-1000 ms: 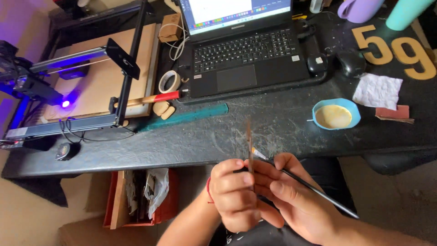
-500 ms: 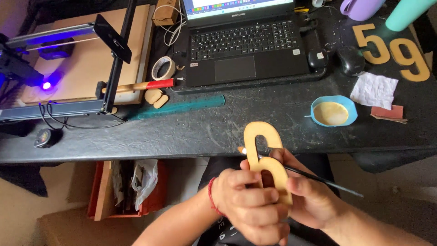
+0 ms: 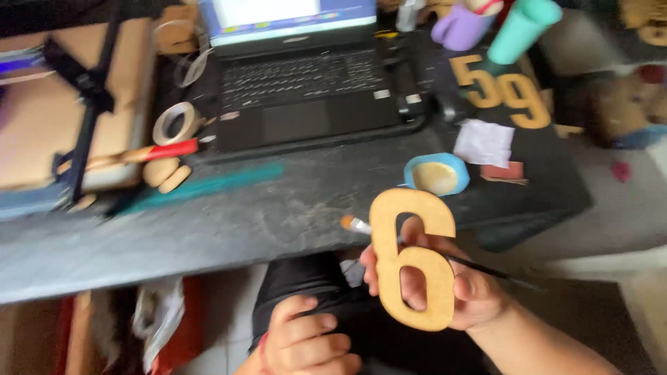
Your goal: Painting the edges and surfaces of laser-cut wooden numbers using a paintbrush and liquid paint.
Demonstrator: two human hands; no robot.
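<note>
A dark, scuffed table (image 3: 278,222) crowds the upper half of the view, carrying a laptop (image 3: 299,90) at 12 o'clock, a roll of tape (image 3: 174,123) at 10 o'clock, a teal ruler (image 3: 208,186), and a blue bowl (image 3: 436,175) of pale paint at 1 o'clock; below the table edge is a light floor (image 3: 611,278) and the person's lap. The right hand (image 3: 451,285) holds a wooden cutout (image 3: 412,257) upright just below the table edge, its fingers pinching it together with a thin paintbrush (image 3: 356,224). The left hand (image 3: 306,344), at 7 o'clock, is loosely curled and holds nothing. With one hand gripping both, the cutout could slip, or the wet bristles could smear the dark trousers (image 3: 306,292).
</note>
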